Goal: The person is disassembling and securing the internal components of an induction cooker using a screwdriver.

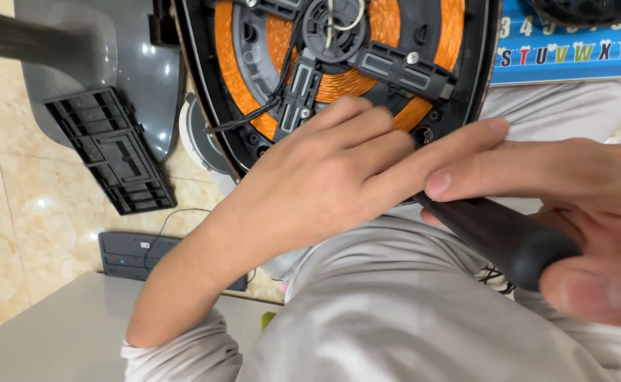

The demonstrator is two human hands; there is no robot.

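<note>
Over at the left a glossy grey plastic cover (pixel 130 64) lies on the polished beige tile floor (pixel 13 212), and a black ribbed panel (pixel 112 152) leans across its lower edge. Below that a flat dark box (pixel 137 256) sits on the tiles with a thin wire looping off it, just past the corner of a pale grey surface (pixel 63 332).

The opened appliance base (pixel 204 106) is a black plastic shell, shallow like a tray, resting on the person's lap. Inside it sits 1 flat copper coil (pixel 339 85), wound in tight orange rings, with black plastic spokes (pixel 395 67) screwed over it and black wires (pixel 282 78) running from the hub to the shell's lower left rim.

The left hand (pixel 324 177) lies flat on the shell's near rim, fingers (pixel 353 117) spread onto the coil and gripping nothing. It hides the near edge of the coil.

The right hand (pixel 579 205) is wrapped round the matte black handle of a screwdriver (pixel 501 237), forefinger stretched along it toward the rim; the tip is hidden behind the left hand.

A blue alphabet mat (pixel 572 53) shows at the upper right, and grey fabric trousers (pixel 409 311) fill the bottom.
</note>
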